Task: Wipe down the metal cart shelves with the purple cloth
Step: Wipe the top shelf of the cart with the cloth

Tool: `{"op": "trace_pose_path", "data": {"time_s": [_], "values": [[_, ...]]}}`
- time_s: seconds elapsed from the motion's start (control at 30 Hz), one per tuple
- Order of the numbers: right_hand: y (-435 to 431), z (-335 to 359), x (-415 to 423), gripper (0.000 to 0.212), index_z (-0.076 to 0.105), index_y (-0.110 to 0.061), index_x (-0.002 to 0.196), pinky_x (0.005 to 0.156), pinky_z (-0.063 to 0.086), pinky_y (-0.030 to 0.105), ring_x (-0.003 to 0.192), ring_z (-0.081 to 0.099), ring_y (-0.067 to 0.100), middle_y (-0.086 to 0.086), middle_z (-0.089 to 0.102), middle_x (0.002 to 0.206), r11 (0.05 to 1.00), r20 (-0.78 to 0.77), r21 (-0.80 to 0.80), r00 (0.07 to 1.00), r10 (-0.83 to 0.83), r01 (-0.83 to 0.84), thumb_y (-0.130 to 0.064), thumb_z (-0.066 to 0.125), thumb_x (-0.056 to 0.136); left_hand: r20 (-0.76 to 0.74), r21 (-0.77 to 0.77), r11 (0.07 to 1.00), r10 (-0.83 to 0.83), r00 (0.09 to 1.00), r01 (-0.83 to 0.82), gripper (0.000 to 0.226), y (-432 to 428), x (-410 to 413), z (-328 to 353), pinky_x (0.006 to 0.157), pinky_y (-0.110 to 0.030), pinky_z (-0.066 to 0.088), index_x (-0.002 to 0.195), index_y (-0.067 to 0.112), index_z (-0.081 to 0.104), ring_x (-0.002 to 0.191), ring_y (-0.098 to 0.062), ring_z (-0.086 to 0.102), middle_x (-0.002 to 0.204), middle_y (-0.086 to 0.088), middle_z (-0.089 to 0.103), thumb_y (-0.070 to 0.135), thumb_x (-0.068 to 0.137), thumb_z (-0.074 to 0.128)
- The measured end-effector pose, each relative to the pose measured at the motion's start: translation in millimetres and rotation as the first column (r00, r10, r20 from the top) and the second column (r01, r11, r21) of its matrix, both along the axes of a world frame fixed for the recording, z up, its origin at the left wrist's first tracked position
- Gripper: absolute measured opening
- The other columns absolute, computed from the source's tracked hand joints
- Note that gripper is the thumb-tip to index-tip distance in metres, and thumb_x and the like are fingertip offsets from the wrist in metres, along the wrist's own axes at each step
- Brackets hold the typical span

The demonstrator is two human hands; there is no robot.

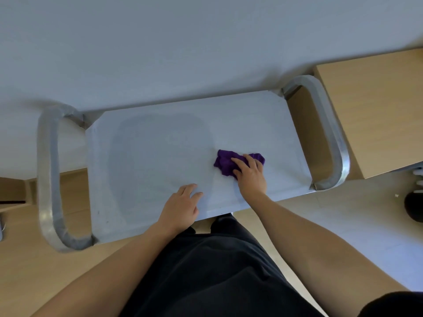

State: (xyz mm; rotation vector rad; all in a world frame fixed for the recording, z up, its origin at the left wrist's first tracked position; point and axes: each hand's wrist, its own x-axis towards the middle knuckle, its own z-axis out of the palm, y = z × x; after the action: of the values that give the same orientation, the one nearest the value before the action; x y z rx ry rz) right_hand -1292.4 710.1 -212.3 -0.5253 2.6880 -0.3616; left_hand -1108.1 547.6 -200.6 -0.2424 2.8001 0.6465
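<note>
The metal cart's top shelf (148, 161) fills the middle of the view, with a tubular handle at each end. A crumpled purple cloth (225, 162) lies on the right half of the shelf. My right hand (250, 173) presses down on the cloth with its fingers spread over it. My left hand (182, 205) rests flat on the shelf near the front edge, fingers apart, holding nothing. A faint darker patch shows on the left half of the shelf.
The left handle (49, 179) and right handle (329, 133) curve around the shelf ends. A wooden cabinet (377, 110) stands at the right, close to the cart. A white wall lies behind. A dark round object (413, 208) sits on the floor at far right.
</note>
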Motion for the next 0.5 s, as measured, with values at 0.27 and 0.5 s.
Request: {"op": "trace_pose_path", "data": {"time_s": [0.27,0.5], "values": [[76.2,2.2,-87.0,0.037,0.050,-0.033,0.136,0.112,0.031,0.042,0.141,0.023,0.030,0.002,0.034,0.152,0.997,-0.007,-0.023,0.997,-0.076,0.076,-0.025,0.046,0.100,0.023,0.025,1.000,-0.009,1.000,0.008,0.046,59.3,-76.6,-1.5,0.093,-0.040,0.048,0.134,0.013,0.052,0.138,-0.027,0.035,0.151,-0.010,0.036,0.012,0.089,0.054],[107.8,0.6,-98.8,0.052,0.042,-0.036,0.142,0.106,0.037,0.052,0.146,0.015,0.035,0.002,0.027,0.156,0.993,-0.026,-0.017,0.993,0.117,-0.117,-0.009,0.047,0.098,0.002,0.014,1.000,-0.006,1.000,0.006,0.049,103.2,-118.7,-6.5,0.083,-0.041,0.053,0.127,0.011,0.059,0.132,-0.033,0.045,0.146,-0.016,0.043,0.009,0.079,0.065]]}}
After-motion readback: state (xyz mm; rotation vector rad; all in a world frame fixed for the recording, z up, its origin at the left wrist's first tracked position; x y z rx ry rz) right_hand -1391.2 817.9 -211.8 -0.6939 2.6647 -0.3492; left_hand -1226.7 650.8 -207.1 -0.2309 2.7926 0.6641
